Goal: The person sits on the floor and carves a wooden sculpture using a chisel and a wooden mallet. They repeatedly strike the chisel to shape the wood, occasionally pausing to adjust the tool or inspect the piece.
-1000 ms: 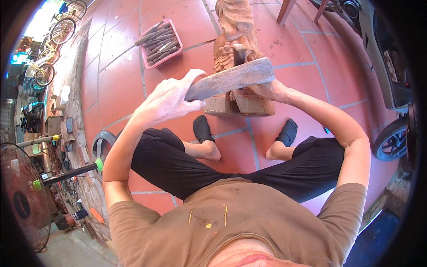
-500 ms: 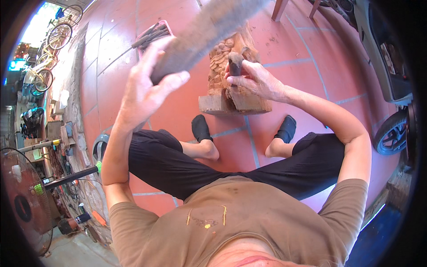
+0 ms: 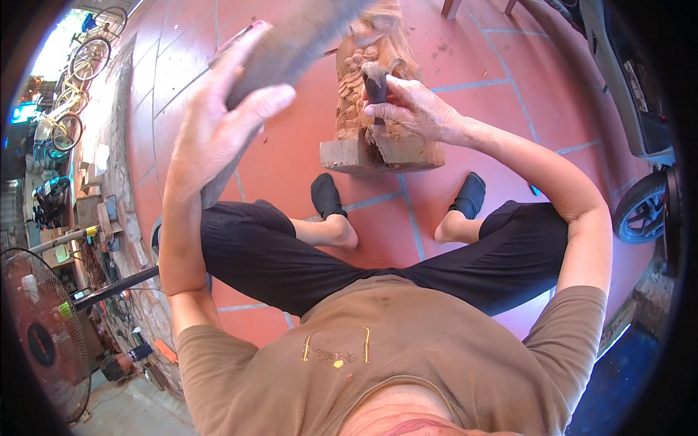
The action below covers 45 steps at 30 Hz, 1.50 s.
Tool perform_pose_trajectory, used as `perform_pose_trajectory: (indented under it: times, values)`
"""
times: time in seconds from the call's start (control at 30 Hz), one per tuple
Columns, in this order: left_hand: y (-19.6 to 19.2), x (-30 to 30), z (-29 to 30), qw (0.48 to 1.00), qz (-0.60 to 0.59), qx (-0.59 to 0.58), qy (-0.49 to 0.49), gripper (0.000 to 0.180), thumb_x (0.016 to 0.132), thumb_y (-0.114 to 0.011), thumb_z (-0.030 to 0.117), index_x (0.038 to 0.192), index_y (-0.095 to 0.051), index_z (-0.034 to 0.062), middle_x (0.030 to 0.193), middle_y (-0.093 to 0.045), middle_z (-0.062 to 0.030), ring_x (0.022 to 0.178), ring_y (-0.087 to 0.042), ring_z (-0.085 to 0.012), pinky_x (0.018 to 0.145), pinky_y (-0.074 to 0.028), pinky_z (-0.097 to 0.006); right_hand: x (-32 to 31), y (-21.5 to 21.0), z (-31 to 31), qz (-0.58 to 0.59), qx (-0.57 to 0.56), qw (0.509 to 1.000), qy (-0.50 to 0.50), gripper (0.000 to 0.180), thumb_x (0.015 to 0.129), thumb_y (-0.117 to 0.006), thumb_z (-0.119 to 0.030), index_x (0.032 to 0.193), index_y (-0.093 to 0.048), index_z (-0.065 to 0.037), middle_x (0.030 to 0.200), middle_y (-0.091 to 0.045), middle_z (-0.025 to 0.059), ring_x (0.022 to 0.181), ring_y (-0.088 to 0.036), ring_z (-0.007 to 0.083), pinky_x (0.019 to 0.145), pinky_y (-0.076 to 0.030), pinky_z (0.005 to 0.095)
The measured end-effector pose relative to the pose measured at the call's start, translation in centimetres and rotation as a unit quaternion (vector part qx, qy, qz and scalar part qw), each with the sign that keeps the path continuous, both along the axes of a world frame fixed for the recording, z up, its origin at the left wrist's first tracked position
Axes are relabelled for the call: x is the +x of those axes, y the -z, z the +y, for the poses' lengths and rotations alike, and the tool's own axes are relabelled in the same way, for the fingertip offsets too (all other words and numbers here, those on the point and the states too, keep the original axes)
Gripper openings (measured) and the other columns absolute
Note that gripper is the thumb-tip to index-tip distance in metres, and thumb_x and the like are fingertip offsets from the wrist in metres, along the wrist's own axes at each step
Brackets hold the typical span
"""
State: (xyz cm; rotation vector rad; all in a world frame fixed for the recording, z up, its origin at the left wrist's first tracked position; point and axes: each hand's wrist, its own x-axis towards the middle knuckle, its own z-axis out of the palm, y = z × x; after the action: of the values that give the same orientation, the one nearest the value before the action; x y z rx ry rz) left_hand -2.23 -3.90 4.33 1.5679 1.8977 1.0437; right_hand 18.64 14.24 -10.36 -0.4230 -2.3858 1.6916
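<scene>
Tiled floor; right grip holds dark tool; shirt print illegible

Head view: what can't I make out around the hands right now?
All in the head view:
- Wooden bar: far end cut off by the top edge; blurred, partly behind the left hand.
- Dark tool: partly covered by the right hand; lower tip too small to tell.
- Wooden carving: top cut off by the top edge.

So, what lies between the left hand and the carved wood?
The head view shows red floor tiles between left hand and carved wood; a blurred wooden bat slants above.
</scene>
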Motion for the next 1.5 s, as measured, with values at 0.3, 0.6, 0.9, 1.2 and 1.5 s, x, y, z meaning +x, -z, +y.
perform_pose_trajectory:
  times: [0.3, 0.6, 0.9, 1.2, 1.5]
  values:
    - [3.4, -0.4, 0.6, 0.989, 0.069, -0.043, 0.128, 0.063, 0.091, -0.072, 0.020, 0.146, -0.046, 0.0057, 0.124, -0.066, -0.0171, 0.113, -0.064, -0.0312, 0.100, -0.047, -0.039, -0.3, 1.7, 0.7, 0.023, 0.085, 0.996, 0.013, 0.033, 0.102, -0.063, -0.029, 0.116, -0.055, 0.000, 0.100, -0.067, 0.0127, 0.095, -0.067, 0.0188, 0.085, -0.053, 0.0389]
    - [5.4, -2.3, -0.3, 0.996, 0.035, -0.051, 0.061, 0.062, 0.090, -0.073, 0.021, 0.145, -0.049, 0.0054, 0.126, -0.065, -0.0171, 0.120, -0.060, -0.0257, 0.105, -0.044, -0.038, 1.4, 1.1, 3.0, 0.048, -0.182, 0.979, 0.077, 0.030, 0.104, -0.060, -0.027, 0.122, -0.055, -0.003, 0.110, -0.067, 0.0085, 0.107, -0.068, 0.0168, 0.094, -0.056, 0.0357]
    - [0.8, -1.4, -0.7, 1.000, -0.012, -0.017, -0.021, 0.063, 0.093, -0.067, 0.015, 0.150, -0.044, 0.0004, 0.102, -0.066, -0.0097, 0.079, -0.058, -0.0095, 0.067, -0.045, -0.023, -1.2, 0.8, 0.8, 0.023, -0.040, 0.999, 0.001, 0.034, 0.101, -0.065, -0.027, 0.121, -0.056, -0.001, 0.108, -0.065, 0.0061, 0.101, -0.065, 0.0137, 0.093, -0.054, 0.0337]
    - [4.1, -1.3, -0.2, 0.986, 0.145, 0.027, 0.078, 0.065, 0.090, -0.075, 0.019, 0.147, -0.049, 0.0050, 0.132, -0.063, -0.0161, 0.123, -0.058, -0.0218, 0.108, -0.043, -0.037, -2.1, 0.4, 0.2, 0.035, 0.118, 0.992, -0.013, 0.034, 0.099, -0.065, -0.030, 0.103, -0.052, 0.001, 0.080, -0.061, 0.0183, 0.075, -0.061, 0.0297, 0.072, -0.048, 0.0425]
    - [1.3, -1.0, -0.4, 0.998, -0.058, 0.032, -0.004, 0.068, 0.089, -0.072, 0.016, 0.150, -0.045, 0.0042, 0.133, -0.062, -0.0138, 0.107, -0.058, -0.0182, 0.091, -0.045, -0.030, -1.8, 0.3, 0.0, 0.061, 0.109, 0.992, -0.009, 0.033, 0.099, -0.065, -0.030, 0.103, -0.051, 0.000, 0.080, -0.062, 0.0188, 0.075, -0.062, 0.0327, 0.072, -0.048, 0.0441]
